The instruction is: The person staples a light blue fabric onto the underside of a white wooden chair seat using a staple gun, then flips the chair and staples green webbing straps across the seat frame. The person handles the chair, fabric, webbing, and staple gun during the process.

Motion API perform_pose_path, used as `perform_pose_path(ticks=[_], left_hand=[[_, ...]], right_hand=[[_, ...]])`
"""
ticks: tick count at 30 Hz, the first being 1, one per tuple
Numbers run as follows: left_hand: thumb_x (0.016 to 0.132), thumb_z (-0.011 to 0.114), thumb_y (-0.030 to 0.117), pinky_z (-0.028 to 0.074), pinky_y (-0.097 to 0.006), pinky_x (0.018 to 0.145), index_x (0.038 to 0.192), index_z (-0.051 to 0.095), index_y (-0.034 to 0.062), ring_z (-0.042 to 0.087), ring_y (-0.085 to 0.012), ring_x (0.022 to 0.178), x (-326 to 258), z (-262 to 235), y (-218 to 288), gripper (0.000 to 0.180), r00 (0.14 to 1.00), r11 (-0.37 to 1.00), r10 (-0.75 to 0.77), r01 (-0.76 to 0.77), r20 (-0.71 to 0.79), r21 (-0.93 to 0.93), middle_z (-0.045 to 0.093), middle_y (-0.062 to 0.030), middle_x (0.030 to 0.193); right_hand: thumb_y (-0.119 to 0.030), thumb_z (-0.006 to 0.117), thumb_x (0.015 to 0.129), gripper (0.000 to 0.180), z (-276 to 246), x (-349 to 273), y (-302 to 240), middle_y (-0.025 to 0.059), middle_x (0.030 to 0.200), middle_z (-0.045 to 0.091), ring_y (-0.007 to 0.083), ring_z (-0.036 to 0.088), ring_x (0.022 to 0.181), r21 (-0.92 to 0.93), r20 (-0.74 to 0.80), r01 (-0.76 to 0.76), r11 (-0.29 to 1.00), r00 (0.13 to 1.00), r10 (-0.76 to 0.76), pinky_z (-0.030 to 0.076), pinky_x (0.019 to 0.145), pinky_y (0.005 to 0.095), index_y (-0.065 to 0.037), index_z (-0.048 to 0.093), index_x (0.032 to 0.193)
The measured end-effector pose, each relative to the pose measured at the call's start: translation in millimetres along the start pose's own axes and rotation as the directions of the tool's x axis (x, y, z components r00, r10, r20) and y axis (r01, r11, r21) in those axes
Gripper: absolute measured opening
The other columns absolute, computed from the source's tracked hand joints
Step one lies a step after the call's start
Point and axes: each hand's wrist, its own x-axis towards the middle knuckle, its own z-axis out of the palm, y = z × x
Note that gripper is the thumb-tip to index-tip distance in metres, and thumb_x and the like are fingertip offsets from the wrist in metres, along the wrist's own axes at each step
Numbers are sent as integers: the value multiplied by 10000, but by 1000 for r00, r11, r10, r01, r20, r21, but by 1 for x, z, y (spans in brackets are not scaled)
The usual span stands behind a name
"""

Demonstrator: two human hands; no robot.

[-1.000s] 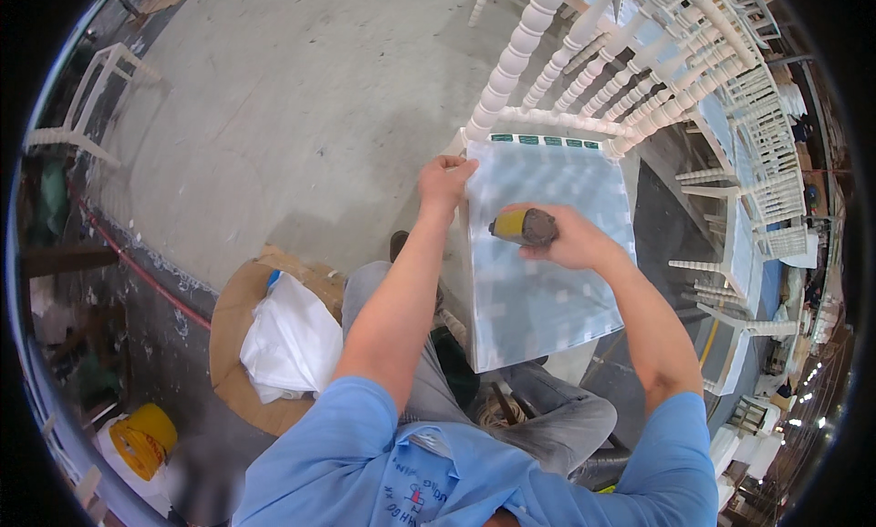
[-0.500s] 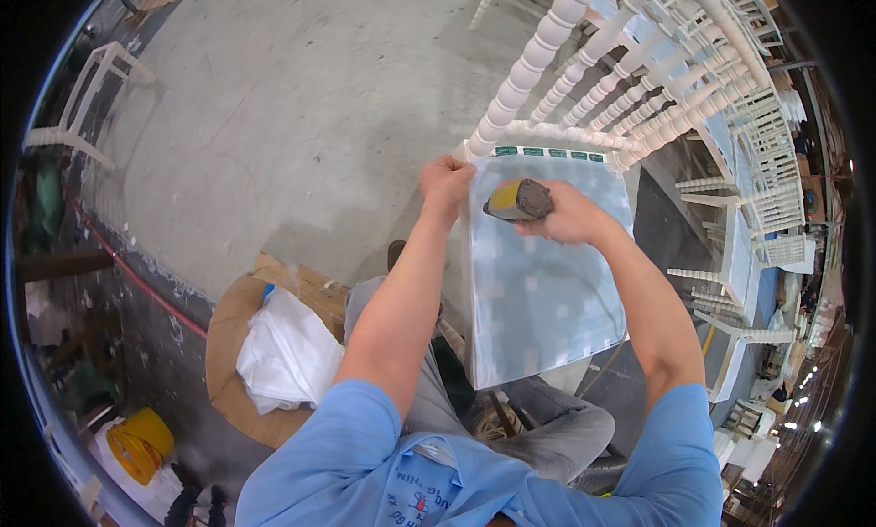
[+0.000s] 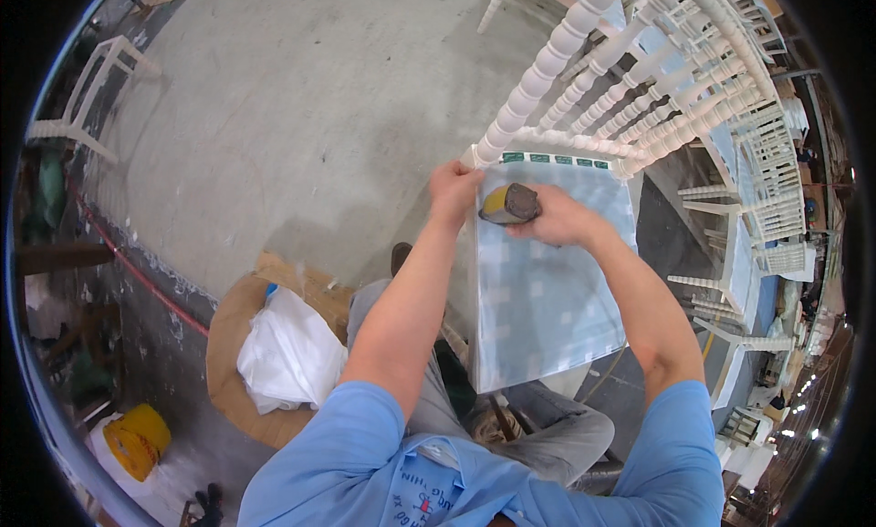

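A white chair with a turned, beaded back (image 3: pixel 547 66) stands before me, its pale blue checked seat (image 3: pixel 547 299) wrapped in what looks like a clear sheet. My left hand (image 3: pixel 453 194) is closed at the seat's far left corner beside the back post, fingers pinching the edge of the seat cover. My right hand (image 3: pixel 557 217) grips a yellow and dark staple gun (image 3: pixel 508 204), held over the left far part of the seat. Its nose is hidden from above. Several green patches (image 3: pixel 539 159) line the seat's back edge.
To my left, a white cloth bundle (image 3: pixel 290 349) lies on a round brown cardboard piece (image 3: pixel 224 363). A yellow bucket (image 3: pixel 137 440) stands farther left, near a red hose (image 3: pixel 151 290). More white chairs (image 3: pixel 776 198) are lined up on the right; a white frame (image 3: pixel 91 89) stands far left.
The staple gun has moved slightly left across the seat, nearer its left edge and my left hand. The left hand stays at the corner. The whole view has shifted a little.
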Motion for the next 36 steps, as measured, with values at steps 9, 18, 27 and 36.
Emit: perform_pose_path(ticks=[9, 18, 27, 36], left_hand=[[821, 834, 122, 465, -312, 765, 903, 750, -18, 596, -141, 814, -18, -9, 16, 183, 997, 994, -82, 83, -13, 66, 696, -35, 879], [829, 826, 116, 454, -302, 747, 940, 748, -20, 583, -129, 799, -22, -8, 6, 192, 998, 997, -65, 64, 24, 48, 684, -27, 865], [920, 772, 143, 424, -303, 862, 980, 747, 26, 559, -120, 896, -19, -11, 2, 134, 984, 986, -162, 165, 75, -35, 684, -7, 919], [956, 744, 173, 400, -326, 949, 960, 733, 71, 548, -118, 1000, -24, -12, 14, 103, 959, 969, -246, 245, 143, 27, 687, 6, 966]], right_hand=[[-251, 823, 899, 437, -17, -58, 78, 63, 1014, 676, 180, 634, 629, 764, 173, -379, 522, 900, 401, 522, 556, 331, -47, 631, 1234], [-254, 776, 924, 319, -17, -71, 129, 112, 962, 699, 269, 696, 812, 409, -78, -558, 722, 767, 637, 574, 707, 416, -26, 686, 1128], [-112, 698, 928, 251, 1, 3, 39, 118, 1125, 648, 331, 651, 1021, -255, -416, 202, 946, 860, -296, 540, 886, 428, -159, 750, 1169], [-142, 734, 911, 244, 4, 57, 37, 102, 1184, 632, 304, 654, 1105, -278, -211, 309, 909, 904, -372, 551, 921, 423, -187, 751, 1151]])
